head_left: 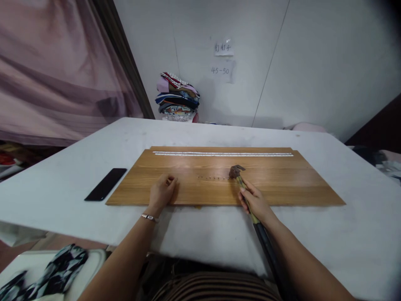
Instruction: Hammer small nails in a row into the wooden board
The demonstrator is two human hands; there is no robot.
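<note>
Nails (214, 178): row L–R btwn hands
R hand (254, 200): nearer, grips hammer (261, 238), head by row's R end
L hand (161, 192): curled, contents unclear

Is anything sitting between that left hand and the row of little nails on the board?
Nothing visible does; only the surface of the wooden board shows between the left hand and the nails. The hammer, in the right hand, has its head at the row's opposite end.
</note>
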